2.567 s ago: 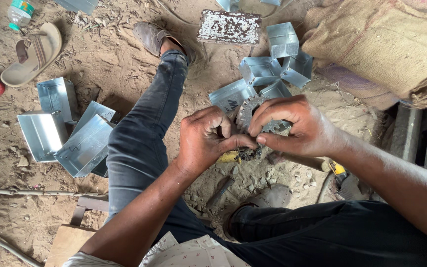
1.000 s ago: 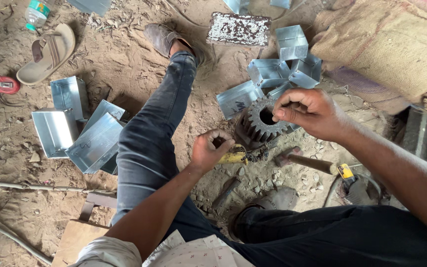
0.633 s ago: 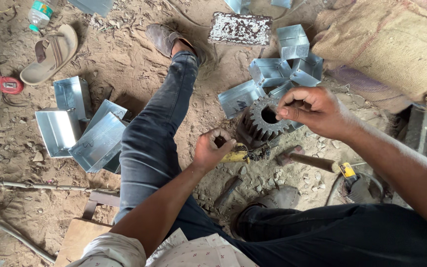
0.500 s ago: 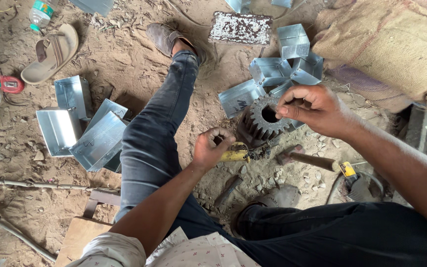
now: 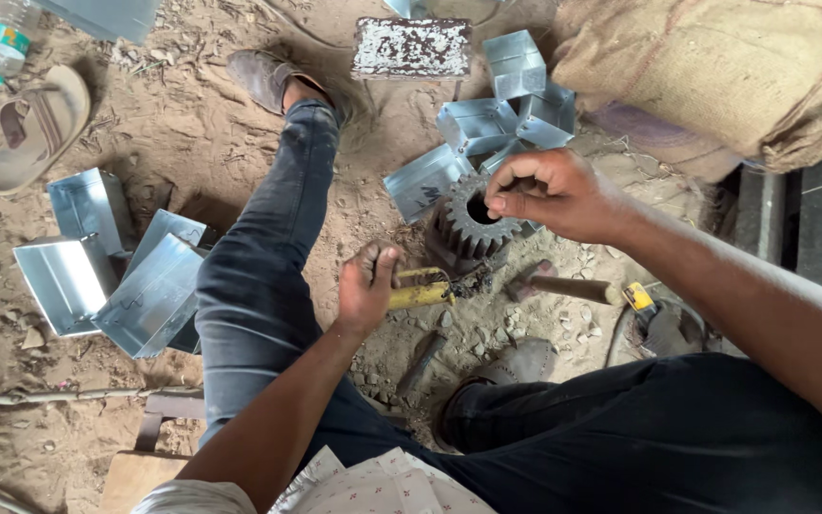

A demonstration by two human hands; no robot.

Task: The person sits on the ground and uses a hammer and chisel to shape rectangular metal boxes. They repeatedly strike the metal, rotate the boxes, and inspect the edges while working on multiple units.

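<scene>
Burlap sack (image 5: 715, 76): large, coarse, tan, filling the upper right corner; its far side is cut off by the frame.

Folded sheet-metal boxes (image 5: 135, 286): shiny grey pieces, one cluster on the sandy ground left of the person's outstretched leg, a second cluster (image 5: 501, 119) just behind the gear.

Gear (image 5: 463, 224): dark, heavy toothed wheel with a round centre bore, standing on the dirt between the person's legs, its teeth worn and dusty. Its right rim is hidden under the right hand, and its base is hard to make out in shadow.

Right hand (image 5: 549, 190): over the gear's upper right edge, fingertips pinched together at the rim of the bore; whether something small sits in the pinch cannot be told.

Left hand (image 5: 365, 286): just left of the gear, fingers curled around a yellow-handled tool (image 5: 420, 290), whose working end is blurred against the gear's foot.

Hammer (image 5: 563, 284): lying right of the gear, partly under the right forearm.

Sandal (image 5: 35, 128): upper left, well apart.

Open sand lies left of the tool.
</scene>
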